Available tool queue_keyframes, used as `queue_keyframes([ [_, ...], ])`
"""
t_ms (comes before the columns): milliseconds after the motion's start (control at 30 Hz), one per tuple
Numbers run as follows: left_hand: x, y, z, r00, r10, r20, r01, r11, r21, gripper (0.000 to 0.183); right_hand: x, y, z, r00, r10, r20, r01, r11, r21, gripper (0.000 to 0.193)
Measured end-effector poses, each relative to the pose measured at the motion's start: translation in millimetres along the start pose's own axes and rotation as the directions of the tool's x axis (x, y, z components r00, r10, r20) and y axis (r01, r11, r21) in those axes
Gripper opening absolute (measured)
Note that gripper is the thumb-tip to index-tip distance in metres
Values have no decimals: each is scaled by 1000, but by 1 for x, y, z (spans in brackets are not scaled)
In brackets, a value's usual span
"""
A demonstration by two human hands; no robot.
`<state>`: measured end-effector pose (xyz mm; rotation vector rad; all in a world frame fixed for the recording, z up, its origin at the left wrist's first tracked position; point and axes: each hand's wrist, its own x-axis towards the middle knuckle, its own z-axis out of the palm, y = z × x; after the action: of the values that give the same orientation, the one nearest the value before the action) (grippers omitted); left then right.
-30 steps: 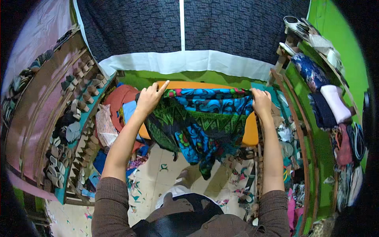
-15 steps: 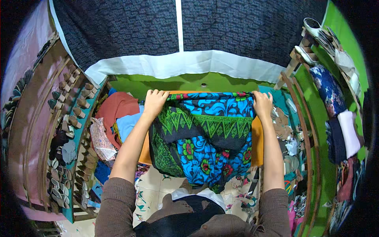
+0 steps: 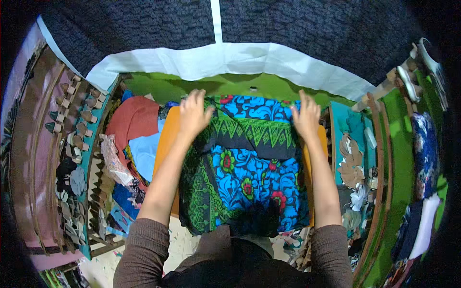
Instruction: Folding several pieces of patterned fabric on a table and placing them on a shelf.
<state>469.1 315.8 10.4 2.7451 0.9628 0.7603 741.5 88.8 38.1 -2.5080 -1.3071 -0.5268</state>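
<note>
A batik-style cloth, black with blue leaves, red flowers and green zigzag borders, lies spread over an orange tabletop in front of me. Its near edge hangs down toward my lap, and some folds run across the upper part. At the cloth's far left corner is my left hand, fingers stretched out and apart. My right hand is at the far right corner with its fingers spread too. Neither hand grips the fabric; whether the fingertips touch it is hard to tell.
Left of the table is a pile of fabric, with a rust-red cloth and a light blue one. Wooden racks of small shoe-shaped pieces stand farther left. On the right, a teal shelf holds brown cut pieces. A dark curtain hangs ahead.
The cloth was held up by its far edge in both hands; now it lies lower and flatter on the tabletop. Both hands have let go and their fingers have spread.
</note>
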Motion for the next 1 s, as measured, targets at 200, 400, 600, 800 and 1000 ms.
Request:
queue_keyframes([
  [200, -89, 14, 49, 871, -91, 482, 39, 992, 118, 98, -96, -19, 23, 843, -250, 476, 189, 967, 172, 84],
  [400, -88, -12, 42, 941, -69, 332, 18, 988, 155, 43, -94, 45, 38, 966, -110, 235, 36, 954, 297, 48],
  [600, -91, -31, -40, 993, 116, 27, -119, 970, 211, 40, -77, 48, -26, 994, -111, 15, 103, 961, 257, 43],
  [800, -153, -43, -25, 936, 18, 352, -153, 921, 359, 41, -134, 23, -26, 932, -166, 324, 97, 971, 217, 48],
  [1000, -221, 80, -26, 922, 136, 363, -90, 986, -140, 71, -242, -20, -24, 919, 171, 356, -256, 944, 207, 59],
])
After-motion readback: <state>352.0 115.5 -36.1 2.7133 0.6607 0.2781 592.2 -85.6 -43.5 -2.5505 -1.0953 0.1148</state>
